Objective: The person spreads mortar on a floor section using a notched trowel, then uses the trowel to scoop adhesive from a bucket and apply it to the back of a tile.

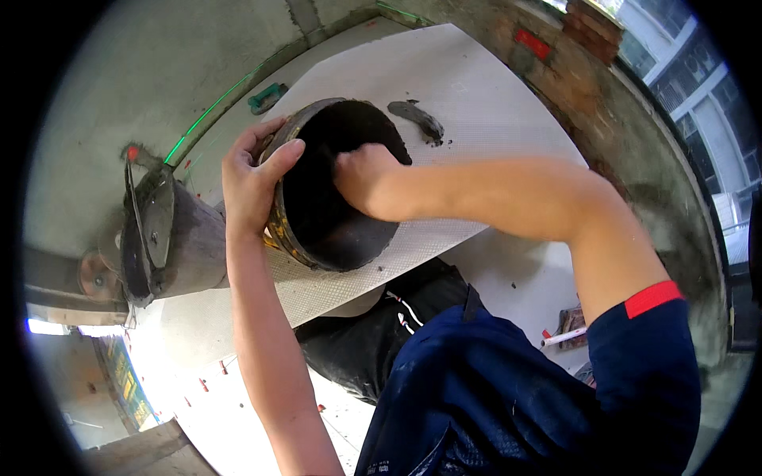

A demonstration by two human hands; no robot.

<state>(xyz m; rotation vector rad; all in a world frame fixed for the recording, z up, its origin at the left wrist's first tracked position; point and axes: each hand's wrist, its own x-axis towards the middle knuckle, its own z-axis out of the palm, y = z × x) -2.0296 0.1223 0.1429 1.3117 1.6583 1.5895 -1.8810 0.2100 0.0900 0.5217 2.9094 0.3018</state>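
My left hand [252, 178] grips the near-left rim of a dark, mortar-coated bucket [323, 258] with yellow patches on its outside. My right hand [367, 178] reaches into the bucket, fingers curled; what they hold is hidden in the dark interior. The bucket rests on a large pale board [500, 119] with a fine grid texture. A smear of dark grey mortar [421, 119] lies on the board just beyond the bucket, to its right.
Left stands a second grey-crusted bucket [186, 246] with a flat tool at its mouth. A teal tool [266, 98] lies behind. Concrete walls surround the board, with stacked bricks [591, 32] and a window at right. A white pipe [563, 335] lies on the floor.
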